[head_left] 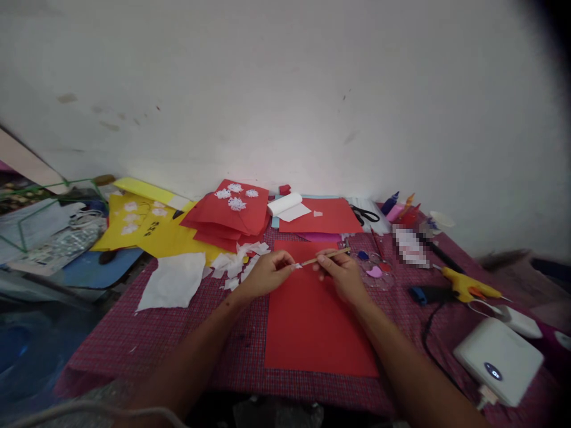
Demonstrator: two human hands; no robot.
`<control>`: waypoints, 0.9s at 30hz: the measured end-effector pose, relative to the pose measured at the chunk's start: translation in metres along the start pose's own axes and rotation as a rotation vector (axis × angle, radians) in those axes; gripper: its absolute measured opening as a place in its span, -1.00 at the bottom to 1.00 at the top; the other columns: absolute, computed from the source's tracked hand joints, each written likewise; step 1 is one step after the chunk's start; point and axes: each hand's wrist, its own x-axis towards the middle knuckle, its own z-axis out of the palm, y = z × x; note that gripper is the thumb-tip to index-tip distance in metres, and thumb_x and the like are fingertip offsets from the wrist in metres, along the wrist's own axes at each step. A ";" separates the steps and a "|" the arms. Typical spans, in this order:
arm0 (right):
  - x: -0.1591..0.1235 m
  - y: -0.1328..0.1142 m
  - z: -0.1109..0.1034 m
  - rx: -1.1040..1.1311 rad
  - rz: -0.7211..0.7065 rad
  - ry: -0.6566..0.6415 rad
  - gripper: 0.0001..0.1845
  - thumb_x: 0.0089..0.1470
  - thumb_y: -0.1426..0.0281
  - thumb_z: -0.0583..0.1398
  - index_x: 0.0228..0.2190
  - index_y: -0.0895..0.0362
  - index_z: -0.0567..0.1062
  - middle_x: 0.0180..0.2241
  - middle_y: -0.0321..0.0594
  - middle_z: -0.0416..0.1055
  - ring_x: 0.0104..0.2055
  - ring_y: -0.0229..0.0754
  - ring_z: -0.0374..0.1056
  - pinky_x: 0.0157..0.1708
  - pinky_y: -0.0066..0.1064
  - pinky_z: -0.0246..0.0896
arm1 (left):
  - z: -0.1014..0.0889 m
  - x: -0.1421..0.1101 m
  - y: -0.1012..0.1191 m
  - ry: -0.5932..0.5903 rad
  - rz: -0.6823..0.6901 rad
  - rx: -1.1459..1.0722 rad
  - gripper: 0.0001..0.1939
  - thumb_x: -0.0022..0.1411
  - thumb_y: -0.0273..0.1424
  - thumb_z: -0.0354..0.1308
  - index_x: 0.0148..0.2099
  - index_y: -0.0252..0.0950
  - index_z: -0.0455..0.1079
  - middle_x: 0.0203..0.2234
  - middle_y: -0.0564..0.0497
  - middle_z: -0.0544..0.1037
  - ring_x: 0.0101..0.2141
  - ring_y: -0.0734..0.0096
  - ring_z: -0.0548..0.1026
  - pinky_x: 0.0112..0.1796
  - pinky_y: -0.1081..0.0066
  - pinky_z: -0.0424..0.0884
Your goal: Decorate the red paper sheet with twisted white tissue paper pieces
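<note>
Over the top part of a red paper sheet [316, 321], both my hands work close together. My left hand [270, 272] pinches a small white paper piece [298, 266] between thumb and fingertips. In my right hand [343, 274] is a thin wooden stick [328, 255], its left tip at or very near the white piece; I cannot tell if they touch. Torn white paper scraps [234, 264] lie left of my left hand. A clear palette [381, 279] with blue, red and pink patches sits right of my right hand.
White tissue [172, 282], yellow sheets [165, 232] and red sheets with white flowers [227, 211] lie left. A paper roll [285, 205] rests behind. To the right are paint tubes [405, 208], a yellow glue gun [468, 285], its cable, and a white power bank [499, 359].
</note>
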 end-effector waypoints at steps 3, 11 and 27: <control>0.000 0.000 0.000 0.003 0.000 0.007 -0.71 0.01 0.16 0.31 -0.36 0.14 0.51 -0.51 -0.24 0.49 -0.60 -0.28 0.29 -0.59 -0.44 0.20 | -0.001 0.000 0.000 -0.006 -0.013 0.007 -0.86 0.22 -0.34 0.10 -0.31 -0.32 0.39 -0.49 0.07 0.43 -0.45 0.50 0.32 -0.43 0.51 0.20; 0.000 0.000 -0.004 0.022 -0.013 0.042 -0.75 0.07 0.20 0.29 -0.40 0.14 0.49 -0.52 -0.27 0.47 -0.59 -0.30 0.29 -0.57 -0.45 0.19 | -0.002 0.002 -0.008 0.027 -0.033 0.033 -0.84 0.19 -0.31 0.13 -0.34 -0.30 0.38 -0.50 0.07 0.43 -0.47 0.49 0.32 -0.45 0.52 0.20; 0.002 0.003 -0.006 0.044 0.009 0.070 -0.76 0.05 0.22 0.30 -0.42 0.15 0.50 -0.53 -0.26 0.46 -0.60 -0.31 0.29 -0.59 -0.47 0.16 | -0.053 0.005 -0.014 0.243 0.022 0.386 -0.68 0.18 -0.52 0.00 -0.09 -0.25 0.51 -0.19 -0.03 0.60 -0.18 0.31 0.52 -0.14 0.39 0.37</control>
